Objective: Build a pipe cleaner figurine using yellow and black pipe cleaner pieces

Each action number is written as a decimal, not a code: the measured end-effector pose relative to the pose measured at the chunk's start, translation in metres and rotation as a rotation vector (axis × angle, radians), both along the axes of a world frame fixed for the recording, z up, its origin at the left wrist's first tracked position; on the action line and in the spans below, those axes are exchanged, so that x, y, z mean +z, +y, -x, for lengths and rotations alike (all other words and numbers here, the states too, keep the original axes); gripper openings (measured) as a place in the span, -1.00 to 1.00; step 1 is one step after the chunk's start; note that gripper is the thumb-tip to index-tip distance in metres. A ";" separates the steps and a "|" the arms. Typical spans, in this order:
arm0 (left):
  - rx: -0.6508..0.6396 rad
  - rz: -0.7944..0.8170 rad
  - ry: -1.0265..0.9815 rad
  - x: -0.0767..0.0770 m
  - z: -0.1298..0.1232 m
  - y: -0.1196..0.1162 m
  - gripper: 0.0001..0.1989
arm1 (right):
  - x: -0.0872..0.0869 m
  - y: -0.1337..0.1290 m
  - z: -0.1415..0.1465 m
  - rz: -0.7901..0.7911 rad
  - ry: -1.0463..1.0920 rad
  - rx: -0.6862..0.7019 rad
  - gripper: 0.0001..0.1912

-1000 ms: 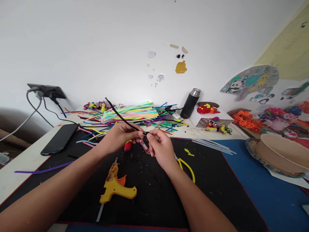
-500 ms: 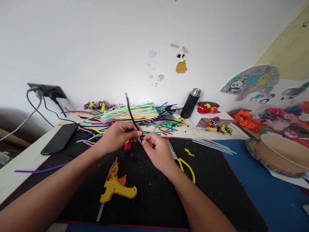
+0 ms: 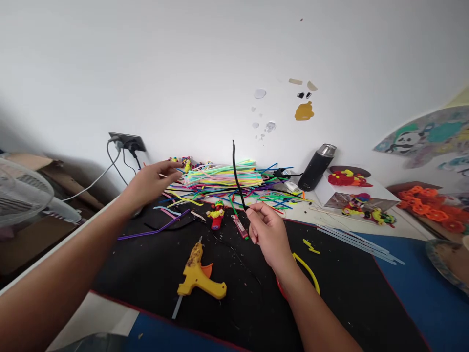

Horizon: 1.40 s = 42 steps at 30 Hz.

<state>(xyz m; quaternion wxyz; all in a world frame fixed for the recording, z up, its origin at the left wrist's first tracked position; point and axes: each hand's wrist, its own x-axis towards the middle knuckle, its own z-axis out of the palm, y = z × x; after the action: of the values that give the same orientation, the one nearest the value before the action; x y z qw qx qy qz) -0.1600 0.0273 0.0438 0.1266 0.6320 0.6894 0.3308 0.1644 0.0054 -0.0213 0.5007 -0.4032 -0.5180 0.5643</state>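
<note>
Pinched in my right hand, a black pipe cleaner stands nearly upright, bent slightly to the left at its top. My left hand is raised at the back left, fingers stretched out with nothing in them, beside the pile of pastel pipe cleaners. On the black mat between the hands lie a small red and yellow pipe cleaner figure and a small pink stick-like object with a green end. A yellow glue gun rests nearer to me. Scissors with a yellow handle are partly hidden under my right wrist.
A black flask leans against the wall beside a white box with figures around it. Clear glue sticks lie at right. A white fan stands left, near a wall socket with cables.
My left hand has let go of the black pipe cleaner and moved left, opening. My right hand keeps hold of it. The view has turned to the left.
</note>
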 end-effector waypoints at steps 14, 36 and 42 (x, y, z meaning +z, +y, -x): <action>0.360 0.374 0.407 -0.068 0.099 -0.013 -0.25 | 0.000 -0.002 0.002 -0.015 0.011 0.002 -0.68; 0.490 0.344 0.314 -0.069 0.095 -0.023 -0.17 | 0.003 -0.008 0.006 -0.030 -0.074 0.043 -0.68; 0.433 0.183 0.266 -0.059 0.111 -0.049 -0.33 | -0.002 -0.006 0.007 -0.024 -0.076 0.038 -0.65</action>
<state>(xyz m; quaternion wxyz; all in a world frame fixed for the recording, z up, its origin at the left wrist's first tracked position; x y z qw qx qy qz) -0.2712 -0.0217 -0.0150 0.0178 0.4938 0.8459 0.2006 0.1576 -0.0008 -0.0229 0.4748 -0.4082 -0.5509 0.5518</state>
